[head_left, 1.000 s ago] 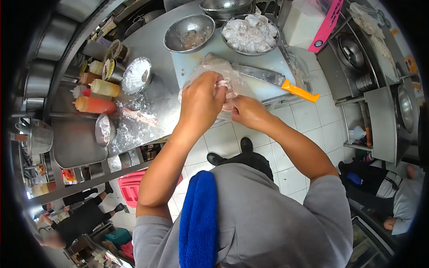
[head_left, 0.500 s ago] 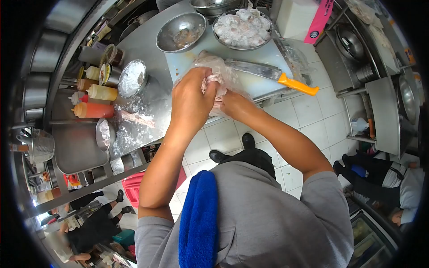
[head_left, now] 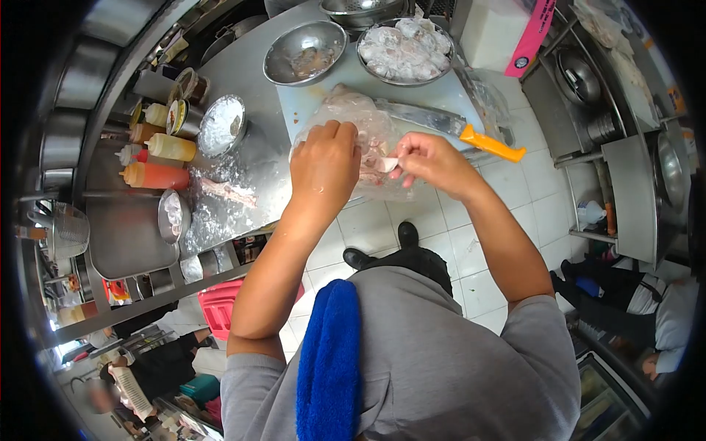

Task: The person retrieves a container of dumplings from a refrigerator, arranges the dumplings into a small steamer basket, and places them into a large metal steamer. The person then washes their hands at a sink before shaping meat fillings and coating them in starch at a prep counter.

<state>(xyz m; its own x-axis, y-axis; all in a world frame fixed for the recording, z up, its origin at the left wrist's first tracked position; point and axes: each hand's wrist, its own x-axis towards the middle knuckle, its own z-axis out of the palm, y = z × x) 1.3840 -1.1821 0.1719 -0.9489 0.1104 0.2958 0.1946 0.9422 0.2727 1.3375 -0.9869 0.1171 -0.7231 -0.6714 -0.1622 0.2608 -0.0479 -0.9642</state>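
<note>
A clear plastic bag (head_left: 342, 104) with pale raw meat pieces lies at the near edge of the cutting board. My left hand (head_left: 323, 165) is closed on the bag's left side, its fingertips partly hidden. My right hand (head_left: 437, 163), at the bag's right side, pinches a small whitish piece of meat (head_left: 387, 165) between thumb and fingers. Just beyond, a large knife with a yellow handle (head_left: 493, 142) rests on the white cutting board (head_left: 448, 106), its handle jutting past the board's edge.
Behind the board stand a bowl of flour-coated pieces (head_left: 406, 50) and a metal bowl with scraps (head_left: 304, 53). Leftward are a flour bowl (head_left: 221, 125), squeeze bottles (head_left: 156, 176) and a floured meat strip (head_left: 229, 192). Other people (head_left: 158, 367) are in the kitchen.
My right hand has come out of the bag and shifted right, now pinching a whitish piece. My left hand has moved slightly down and right, and the bag lies more spread out.
</note>
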